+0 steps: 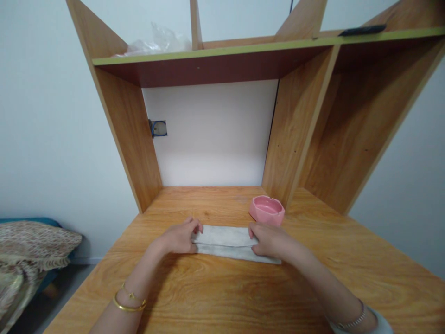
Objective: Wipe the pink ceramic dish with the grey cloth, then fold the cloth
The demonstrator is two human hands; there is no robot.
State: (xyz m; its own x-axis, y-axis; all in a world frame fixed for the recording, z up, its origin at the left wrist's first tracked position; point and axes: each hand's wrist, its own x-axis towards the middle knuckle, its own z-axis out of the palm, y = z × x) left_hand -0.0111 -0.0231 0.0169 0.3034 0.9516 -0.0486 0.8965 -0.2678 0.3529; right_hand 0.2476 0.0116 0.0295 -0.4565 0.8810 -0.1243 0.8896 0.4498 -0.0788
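A pale grey cloth (225, 236), folded into a long narrow strip, lies flat on the wooden desk (215, 292). A lengthwise fold line runs along its middle. My left hand (182, 236) grips the left end, its thumb and fingers bent around the edge. Toward the right end, my right hand (269, 239) holds the cloth between thumb and fingers, and a corner of the lower layer shows beneath that hand. Just behind my right hand stands a pink angular ashtray (267, 211), its lower front partly hidden by the hand.
Wooden upright panels (128, 139) and an overhead shelf (215, 53) frame the back of the desk. A clear plastic bag (160, 41) and a dark flat object (363, 30) lie up there. An open wall box (159, 128) shows wires. At left is a patterned blanket (34, 243).
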